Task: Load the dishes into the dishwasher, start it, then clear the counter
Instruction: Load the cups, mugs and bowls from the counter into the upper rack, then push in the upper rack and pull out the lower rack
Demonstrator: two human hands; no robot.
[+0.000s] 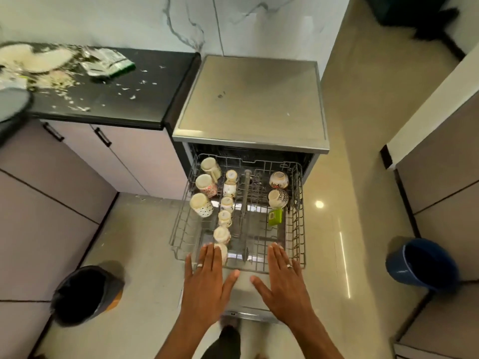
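My left hand (pixel 204 278) and right hand (pixel 282 275) lie flat, fingers straight and spread, gripping nothing, fingertips at the front rim of the pulled-out grey wire dishwasher rack (pixel 181 229). Upturned cream patterned mugs (pixel 204 182) sit beyond my fingers; the nearest is just under my left fingertips.

Counted from the pulled-out dishwasher rack (pixel 295 229): three large mugs (pixel 204 184) line its left side, six small cups (pixel 226 204) run down its middle, two patterned bowls (pixel 278 189) and one green container (pixel 275 216) sit at its right. Two hands, left hand (pixel 204 286) and right hand (pixel 286 286), reach its front edge. Left of it stands one black bin (pixel 85 294); right of it, one blue bucket (pixel 421 264).
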